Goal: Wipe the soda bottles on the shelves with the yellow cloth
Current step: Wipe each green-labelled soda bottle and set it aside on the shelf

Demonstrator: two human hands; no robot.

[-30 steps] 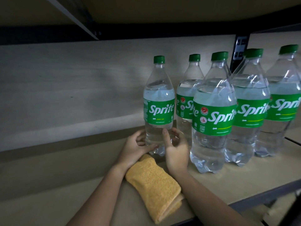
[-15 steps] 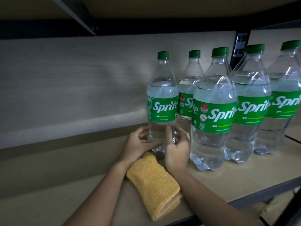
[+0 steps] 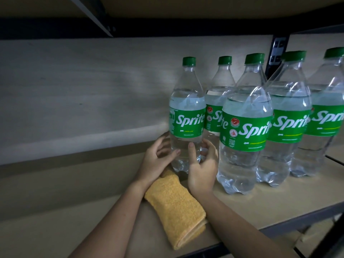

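clear ribbed plastic under both palms: the left hand (image 3: 158, 161) and the right hand (image 3: 202, 170) curl round the lower body of the leftmost sprite bottle (image 3: 187, 116), one from each side, thumbs laid on its near face just below the green label, fingers wrapping toward the far side. both forearms reach in from the near edge, bare. the bottle stands upright on the pale board shelf (image 3: 270, 198), its green screw cap on, its base lobed and glossy, close beside four more sprite bottles (image 3: 245, 127) ranked to its right, all capped and clear with the same green band. the yellow cloth (image 3: 176, 205), a folded terry towel with a nubbly pile, lies flat on the shelf between the two wrists, its far end tucked under the left hand, its near end by the shelf's front rail. since a second ago the held bottle has shifted right, nearer its neighbours, the hands going with it; the cloth has stayed where it lay.
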